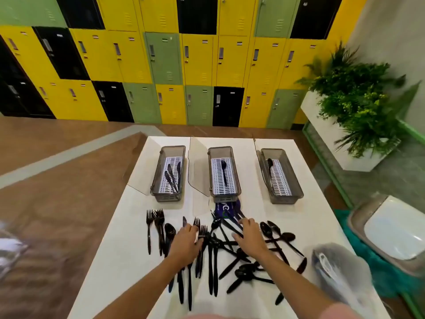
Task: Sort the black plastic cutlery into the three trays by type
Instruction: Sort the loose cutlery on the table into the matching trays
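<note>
Head view, one white table [128,238]. Far side, three grey trays stood in a row, well apart: left tray [158,171] held several knives [172,174], middle tray [236,171] one fork [223,169], right tray [296,178] one spoon [269,163]. Near side, loose black cutlery [216,249] lay scattered and overlapping. Left hand [186,240] rested on it with fingers bent down; whether they pinched a piece could not be told. Right hand [249,233] lay on it, fingers straight and spread, gripping nothing.
</note>
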